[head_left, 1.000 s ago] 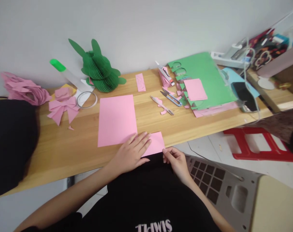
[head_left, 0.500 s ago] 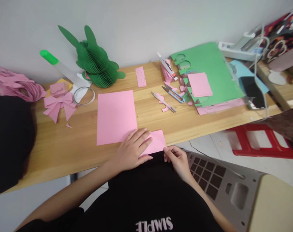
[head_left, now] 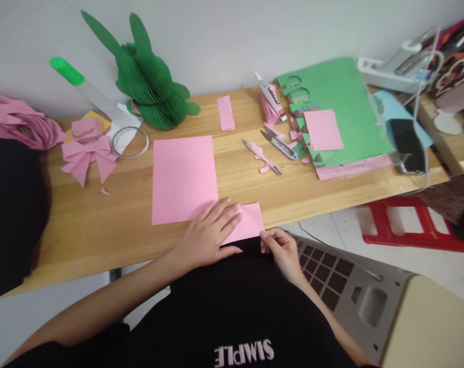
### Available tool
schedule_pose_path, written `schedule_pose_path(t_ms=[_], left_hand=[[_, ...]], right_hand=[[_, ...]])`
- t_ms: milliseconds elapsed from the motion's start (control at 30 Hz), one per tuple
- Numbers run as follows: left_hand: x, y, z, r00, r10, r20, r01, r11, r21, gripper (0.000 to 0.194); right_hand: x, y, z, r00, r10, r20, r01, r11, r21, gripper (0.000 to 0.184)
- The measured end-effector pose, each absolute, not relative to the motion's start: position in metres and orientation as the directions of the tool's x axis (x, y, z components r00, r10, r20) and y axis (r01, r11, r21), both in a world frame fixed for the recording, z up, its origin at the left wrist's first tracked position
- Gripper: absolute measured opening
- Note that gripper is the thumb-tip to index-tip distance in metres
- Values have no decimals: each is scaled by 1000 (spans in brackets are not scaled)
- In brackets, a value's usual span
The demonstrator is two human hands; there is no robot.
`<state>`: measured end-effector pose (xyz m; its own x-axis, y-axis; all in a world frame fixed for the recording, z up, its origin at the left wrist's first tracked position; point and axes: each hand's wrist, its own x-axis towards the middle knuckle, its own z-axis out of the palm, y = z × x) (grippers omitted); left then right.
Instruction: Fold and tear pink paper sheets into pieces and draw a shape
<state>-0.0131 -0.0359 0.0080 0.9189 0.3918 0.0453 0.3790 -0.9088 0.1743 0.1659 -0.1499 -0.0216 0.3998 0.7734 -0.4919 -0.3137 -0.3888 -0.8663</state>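
My left hand (head_left: 207, 232) lies flat with fingers stretched, pressing on a small pink paper piece (head_left: 249, 222) at the table's front edge. Its fingertips also reach the lower right corner of a larger pink sheet (head_left: 184, 179). At the small piece's right corner, the thumb and fingers of my right hand (head_left: 281, 250) are pinched on the paper. Beyond them lie a slim pen-like tool (head_left: 263, 157) and blue-handled thread snips (head_left: 281, 144) among pink and green scraps. The small piece's left part is hidden under my left hand.
A green honeycomb-paper rabbit (head_left: 151, 84), a tape roll (head_left: 130, 142) and a pink paper bow (head_left: 89, 156) stand or lie on the left. Farther right are a glue tube (head_left: 271, 97), green sheets (head_left: 354, 112), a phone (head_left: 407, 145) and a power strip (head_left: 389, 76). A dark rounded shape (head_left: 15, 214) blocks the left edge.
The camera view has shifted slightly, so the table items appear a little displaced. Both hands keep almost the same place on the small pink paper.
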Motion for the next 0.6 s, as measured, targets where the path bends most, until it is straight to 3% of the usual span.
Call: schedule_pose_path(t_ms=[200,267,333,400,467,600], left_hand=[[-15,-37,4,921,386,44,376,-914,153,69],[-15,-38,4,919,392,47,381,-911,159,68],[-15,-38,4,916,399,48,387,-908,158,68],[-15,-38,4,916,398,45,388,-909,151,67],[-14,-38,5,918,394,41,385,-912,144,68],[-15,-38,3,919,393,41,384,-914,132,70]], right_hand=[[167,-152,-18,401,784,-475,-212,-425,-880,38],[167,-155,-16,462,784,-415,-73,-433,-898,35],[167,-157,-13,579,787,-214,214,-400,-891,28],[168,-153,-9,567,819,86,572,-317,-757,17],[169,-144,-5,368,890,269,832,-186,-523,18],[172,-121,3,-28,981,191,979,66,-193,38]])
